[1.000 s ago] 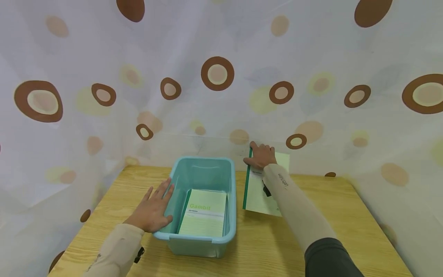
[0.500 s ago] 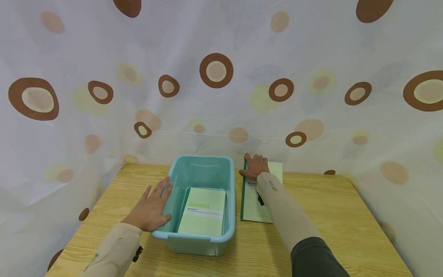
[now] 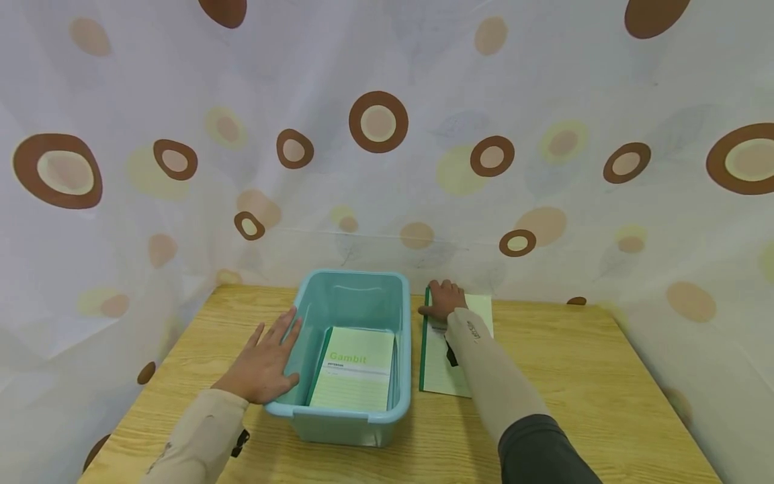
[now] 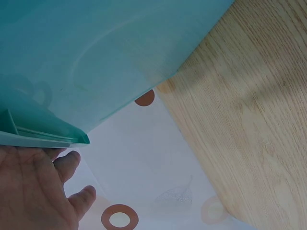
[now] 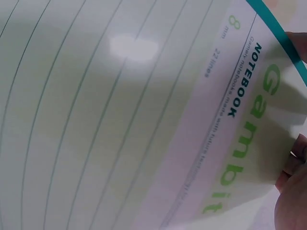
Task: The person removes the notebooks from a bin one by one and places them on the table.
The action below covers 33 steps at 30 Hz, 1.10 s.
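Note:
A light-blue plastic bin stands on the table with a pale-green "Gambit" notebook lying inside. My left hand rests with spread, straight fingers on the bin's left rim; in the left wrist view its palm lies under the rim. To the right of the bin, a second notebook with a dark-green spine lies on or just above the table. My right hand grips its far end, thumb at the spine and fingers over the top edge. The right wrist view shows this notebook's cover, slightly bowed.
The wooden table reaches to a patterned white curtain behind and at both sides. Between the bin and the right-hand notebook runs a narrow strip of bare wood.
My right hand has lowered the notebook from a raised, tilted pose down toward the table, moving slightly left and nearer. The left hand and bin have kept their places.

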Available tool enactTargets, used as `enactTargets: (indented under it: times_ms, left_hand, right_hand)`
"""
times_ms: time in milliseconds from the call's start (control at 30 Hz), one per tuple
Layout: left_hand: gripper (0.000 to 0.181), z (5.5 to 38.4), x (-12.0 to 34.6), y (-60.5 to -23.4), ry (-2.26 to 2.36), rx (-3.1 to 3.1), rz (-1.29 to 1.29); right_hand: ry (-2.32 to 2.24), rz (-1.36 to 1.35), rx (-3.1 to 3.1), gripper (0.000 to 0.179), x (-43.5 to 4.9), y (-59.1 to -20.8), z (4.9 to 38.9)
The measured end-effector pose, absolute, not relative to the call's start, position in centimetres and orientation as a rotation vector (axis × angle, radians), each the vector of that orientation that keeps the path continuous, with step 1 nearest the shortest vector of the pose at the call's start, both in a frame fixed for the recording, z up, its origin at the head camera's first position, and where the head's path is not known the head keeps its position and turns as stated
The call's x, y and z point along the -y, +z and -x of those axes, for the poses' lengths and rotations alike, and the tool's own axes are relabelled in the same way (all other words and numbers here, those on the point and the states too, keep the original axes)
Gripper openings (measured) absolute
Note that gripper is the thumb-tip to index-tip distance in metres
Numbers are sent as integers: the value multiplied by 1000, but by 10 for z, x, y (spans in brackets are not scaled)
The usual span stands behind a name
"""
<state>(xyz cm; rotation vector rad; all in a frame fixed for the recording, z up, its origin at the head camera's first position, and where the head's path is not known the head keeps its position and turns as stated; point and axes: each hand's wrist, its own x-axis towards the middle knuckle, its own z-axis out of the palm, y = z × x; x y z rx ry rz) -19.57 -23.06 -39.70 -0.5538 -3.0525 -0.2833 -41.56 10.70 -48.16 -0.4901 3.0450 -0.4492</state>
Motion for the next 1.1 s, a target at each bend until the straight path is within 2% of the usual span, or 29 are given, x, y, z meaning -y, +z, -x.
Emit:
enactTargets:
  times_ms: [867,1100]
  left_hand:
    - [83,197,231,-398,-290,3046,545]
    - [84,197,231,-400,-279,3053,543]
  right_hand:
    - [-738,411,-2890,52,-95,-467,401]
    - [-880,473,-2911,45,-91,-453,400]
